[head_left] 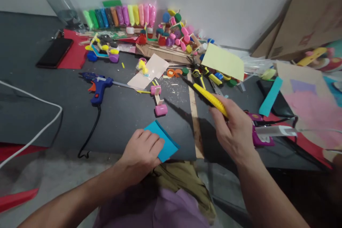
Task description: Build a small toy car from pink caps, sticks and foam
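My left hand [141, 151] lies on a small piece of blue foam sheet [165, 142] at the near edge of the dark work mat [120, 114], fingers curled over it and pressing it down. My right hand [235, 131] is closed round the handle of a yellow utility knife [211, 99], held above the mat with its tip pointing up and left. A wooden strip [194, 114] lies on the mat between the two hands.
A blue glue gun [98, 85] with a black cord lies to the left. A pink-wheeled stick model [159, 99] stands mid-mat. Clay packs [120, 16], bottle caps [176, 32], a yellow sheet [224, 62], a phone [55, 52] and cardboard [307, 14] crowd the back and right.
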`<action>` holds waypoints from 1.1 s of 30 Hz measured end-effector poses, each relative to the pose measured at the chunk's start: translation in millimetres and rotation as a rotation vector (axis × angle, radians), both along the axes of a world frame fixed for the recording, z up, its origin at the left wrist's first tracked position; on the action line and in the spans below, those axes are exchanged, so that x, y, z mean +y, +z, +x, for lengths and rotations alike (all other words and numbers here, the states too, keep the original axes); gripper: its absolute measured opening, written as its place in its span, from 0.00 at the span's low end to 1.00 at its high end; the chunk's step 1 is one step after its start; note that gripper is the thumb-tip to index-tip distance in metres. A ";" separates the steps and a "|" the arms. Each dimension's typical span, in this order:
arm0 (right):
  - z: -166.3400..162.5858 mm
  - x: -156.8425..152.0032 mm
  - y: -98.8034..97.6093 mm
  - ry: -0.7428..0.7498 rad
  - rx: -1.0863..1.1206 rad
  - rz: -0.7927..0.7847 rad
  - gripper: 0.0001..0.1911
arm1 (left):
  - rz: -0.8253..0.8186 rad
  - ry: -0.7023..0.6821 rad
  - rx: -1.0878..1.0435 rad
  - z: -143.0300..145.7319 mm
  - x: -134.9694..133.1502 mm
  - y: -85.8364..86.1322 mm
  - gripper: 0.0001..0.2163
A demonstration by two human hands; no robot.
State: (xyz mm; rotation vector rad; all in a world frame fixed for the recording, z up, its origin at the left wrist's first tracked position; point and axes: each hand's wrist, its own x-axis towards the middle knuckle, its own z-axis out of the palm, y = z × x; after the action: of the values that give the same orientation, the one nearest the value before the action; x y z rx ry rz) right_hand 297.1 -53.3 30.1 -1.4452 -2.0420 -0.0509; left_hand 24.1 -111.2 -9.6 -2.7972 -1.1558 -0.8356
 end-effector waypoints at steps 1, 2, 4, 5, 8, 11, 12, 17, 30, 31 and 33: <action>-0.2 -16.0 -2.4 0.031 0.039 -0.046 0.17 | -0.032 -0.013 -0.009 2.3 -1.6 0.1 0.13; -0.5 -31.8 -5.2 0.057 0.070 -0.094 0.16 | -0.054 -0.028 -0.028 3.2 -3.1 0.5 0.14; -0.8 -61.8 -11.5 0.086 0.123 -0.186 0.16 | -0.077 -0.056 -0.080 2.3 -4.9 2.3 0.13; -0.6 -75.6 -14.9 0.082 0.144 -0.228 0.16 | -0.084 -0.066 -0.102 1.4 -5.0 3.2 0.11; 2.3 -111.6 -25.7 0.064 0.167 -0.324 0.19 | -0.108 -0.050 -0.102 0.4 -1.9 4.6 0.10; 8.1 -139.0 -36.5 0.012 0.210 -0.338 0.20 | -0.139 -0.033 -0.020 3.0 3.6 3.6 0.16; 10.1 -146.0 -39.7 -0.036 0.239 -0.342 0.19 | -0.150 -0.045 0.014 3.8 5.2 3.3 0.18; 15.0 -162.5 -47.2 -0.250 0.411 -0.401 0.16 | -0.213 -0.106 0.159 2.2 7.2 5.4 0.22; 11.1 -148.9 -37.8 -0.225 0.484 -0.478 0.14 | -0.175 -0.234 -0.044 -25.8 4.1 4.7 0.10; 11.0 -148.4 -35.9 -0.238 0.492 -0.485 0.14 | -0.228 -0.239 -0.116 -28.0 3.9 6.2 0.10; 10.0 -147.0 -31.4 -0.269 0.527 -0.504 0.14 | -0.373 -0.256 -0.281 -32.1 4.8 9.9 0.10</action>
State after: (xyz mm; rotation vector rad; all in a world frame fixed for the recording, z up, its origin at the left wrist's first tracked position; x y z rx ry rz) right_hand 307.1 -200.3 -1.3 -1.7878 -1.4726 0.7041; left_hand -8.0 -106.4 0.2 -3.2682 -1.0968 -1.1766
